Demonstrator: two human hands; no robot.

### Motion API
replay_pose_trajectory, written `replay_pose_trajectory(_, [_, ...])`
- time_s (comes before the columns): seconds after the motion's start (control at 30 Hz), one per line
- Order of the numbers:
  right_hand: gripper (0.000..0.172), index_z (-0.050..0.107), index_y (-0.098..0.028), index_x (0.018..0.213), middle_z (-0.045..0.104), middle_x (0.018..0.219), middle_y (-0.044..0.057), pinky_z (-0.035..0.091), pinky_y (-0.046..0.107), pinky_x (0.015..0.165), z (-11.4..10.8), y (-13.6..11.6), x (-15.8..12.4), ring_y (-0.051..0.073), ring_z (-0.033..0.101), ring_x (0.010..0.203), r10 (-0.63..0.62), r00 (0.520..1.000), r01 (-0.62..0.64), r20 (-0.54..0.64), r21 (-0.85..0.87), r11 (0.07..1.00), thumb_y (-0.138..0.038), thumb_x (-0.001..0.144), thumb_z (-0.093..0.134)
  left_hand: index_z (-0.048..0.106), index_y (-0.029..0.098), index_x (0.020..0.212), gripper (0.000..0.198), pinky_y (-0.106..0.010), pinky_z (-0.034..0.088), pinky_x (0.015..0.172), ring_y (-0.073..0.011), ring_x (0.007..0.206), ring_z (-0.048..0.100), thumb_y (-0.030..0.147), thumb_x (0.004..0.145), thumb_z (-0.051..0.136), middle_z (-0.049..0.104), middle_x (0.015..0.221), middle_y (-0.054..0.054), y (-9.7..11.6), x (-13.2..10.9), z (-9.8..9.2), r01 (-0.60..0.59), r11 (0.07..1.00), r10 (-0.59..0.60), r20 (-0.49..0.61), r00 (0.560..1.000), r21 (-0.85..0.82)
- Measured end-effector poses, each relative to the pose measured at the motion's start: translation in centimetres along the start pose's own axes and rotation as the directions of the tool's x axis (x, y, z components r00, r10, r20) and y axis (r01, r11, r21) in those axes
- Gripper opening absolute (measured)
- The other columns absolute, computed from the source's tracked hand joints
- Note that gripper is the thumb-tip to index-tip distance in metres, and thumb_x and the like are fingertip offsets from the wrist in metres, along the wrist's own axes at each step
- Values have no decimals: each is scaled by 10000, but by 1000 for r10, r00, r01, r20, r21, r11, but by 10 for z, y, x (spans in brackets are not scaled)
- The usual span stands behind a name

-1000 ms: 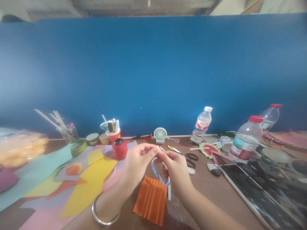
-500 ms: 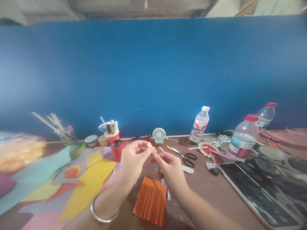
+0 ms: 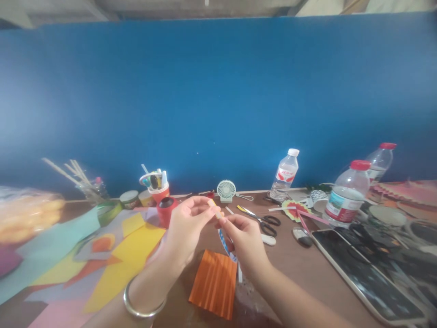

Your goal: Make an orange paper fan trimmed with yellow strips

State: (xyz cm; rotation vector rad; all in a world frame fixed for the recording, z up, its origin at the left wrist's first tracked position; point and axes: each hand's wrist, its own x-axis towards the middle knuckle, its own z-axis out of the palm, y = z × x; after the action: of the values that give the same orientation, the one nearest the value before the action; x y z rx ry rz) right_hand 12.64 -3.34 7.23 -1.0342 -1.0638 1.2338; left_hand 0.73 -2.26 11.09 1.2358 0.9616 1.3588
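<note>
My left hand (image 3: 187, 228) and my right hand (image 3: 243, 241) meet above the brown table (image 3: 293, 264), fingertips pinched together on a small yellowish strip of tape (image 3: 215, 210). A blue and white roll of tape (image 3: 226, 243) hangs around my right hand's fingers. Just below the hands lies a pleated orange paper (image 3: 214, 282). A silver bangle (image 3: 141, 307) circles my left wrist.
Coloured paper sheets (image 3: 136, 248) cover the left. A red cup (image 3: 166, 210), pen cup (image 3: 157, 186), small fan (image 3: 226, 190), scissors (image 3: 264, 222), paper fan ornament (image 3: 296, 210) and water bottles (image 3: 346, 193) stand behind. A dark tablet (image 3: 362, 273) lies at right.
The tape roll dropped from between both hands to hang on my right hand, and the fingertips pinched closer on the small strip. The hands rose slightly.
</note>
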Motion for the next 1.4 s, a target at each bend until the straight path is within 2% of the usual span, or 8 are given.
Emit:
replay_pose_trajectory(0.17, [268, 590, -143, 613, 362, 347, -82, 202, 171, 328, -1, -5, -2, 44, 300, 311, -8, 999, 11, -39, 57, 998, -390, 717, 603, 568, 167, 959, 302, -316, 479, 760, -197, 812, 635, 248, 689, 675, 688, 845, -61, 6, 2, 0, -23, 996, 11, 147, 989, 83])
replay_pose_trajectory(0.27, [287, 600, -137, 624, 368, 350, -77, 204, 173, 331, 0, -4, -2, 47, 302, 317, -26, 999, 27, -29, 26, 999, -409, 718, 600, 643, 165, 778, 138, -317, 463, 776, -214, 827, 622, 277, 697, 650, 686, 804, -53, 7, 3, -1, -75, 951, 26, 164, 986, 300])
replay_pose_trajectory(0.37, [293, 618, -135, 642, 386, 377, -70, 229, 177, 341, 0, -1, -1, 53, 331, 327, -43, 999, 43, -16, -1, 999, -415, 721, 591, 642, 177, 647, 181, -310, 450, 766, -217, 814, 619, 328, 732, 592, 682, 729, -38, 5, 3, -1, -93, 914, 45, 128, 991, 394])
replay_pose_trajectory(0.57, [275, 632, -135, 650, 429, 340, -55, 261, 182, 347, 0, 0, 0, 72, 361, 324, 21, 1000, -21, -12, -42, 999, -403, 701, 601, 604, 170, 664, 165, -250, 443, 630, -168, 685, 617, 306, 747, 561, 683, 712, -24, 0, 2, 1, -59, 914, 36, 63, 997, 402])
replay_pose_trajectory(0.77, [324, 624, -134, 582, 395, 349, -66, 236, 182, 344, -2, -4, -1, 53, 321, 315, 48, 998, -52, -36, -113, 992, -437, 696, 604, 616, 175, 721, 205, -283, 438, 708, -187, 746, 619, 359, 770, 540, 682, 742, -35, 2, 6, -5, -121, 873, 129, 17, 992, 473])
replay_pose_trajectory(0.93, [308, 628, -138, 561, 403, 356, -63, 223, 191, 338, -1, -5, -1, 56, 322, 317, 18, 999, -24, -38, -151, 988, -417, 689, 612, 633, 174, 721, 215, -286, 448, 700, -190, 741, 623, 372, 756, 556, 692, 754, -43, 2, 8, -7, -107, 886, 118, 5, 993, 451])
replay_pose_trajectory(1.27, [309, 637, -139, 571, 415, 387, -55, 231, 178, 338, -2, -6, -1, 51, 331, 333, -16, 999, 8, -38, -202, 979, -409, 715, 593, 580, 189, 712, 229, -298, 462, 713, -184, 734, 632, 399, 789, 528, 697, 781, -44, 1, 5, -9, -76, 897, 67, 35, 997, 436])
replay_pose_trajectory(1.4, [314, 635, -143, 562, 399, 368, -56, 258, 189, 350, -2, -8, -1, 64, 340, 343, -47, 998, 36, -49, -206, 978, -412, 719, 590, 589, 193, 753, 240, -280, 456, 713, -165, 719, 623, 394, 822, 480, 691, 811, -32, 4, 4, -7, -104, 915, 58, 129, 990, 389])
